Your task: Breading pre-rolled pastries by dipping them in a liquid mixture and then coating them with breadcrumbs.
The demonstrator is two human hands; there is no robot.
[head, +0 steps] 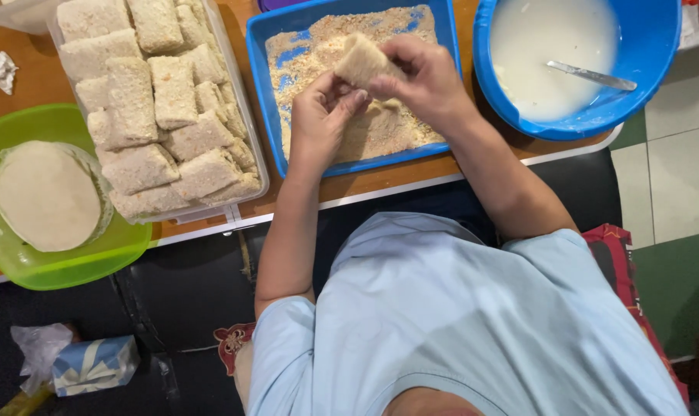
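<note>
Your right hand [423, 77] and left hand [322, 115] both grip one breadcrumb-coated rectangular piece [362, 60] — fingers closed around it, holding it just above the blue rectangular plastic tray of crumbs [261, 92]. Left of that tray sits a clear plastic container [249, 146] stacked with coated pieces — beyond it, a green plastic tub of round pale wrappers [72, 266]. Right of the tray stands a blue round bowl of white batter [657, 54] with a metal spoon [592, 75].

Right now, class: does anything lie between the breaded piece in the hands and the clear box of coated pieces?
Nothing visible does. Both hands, left hand and right hand, hold the breaded piece over the blue crumb tray, directly beside the clear box.
</note>
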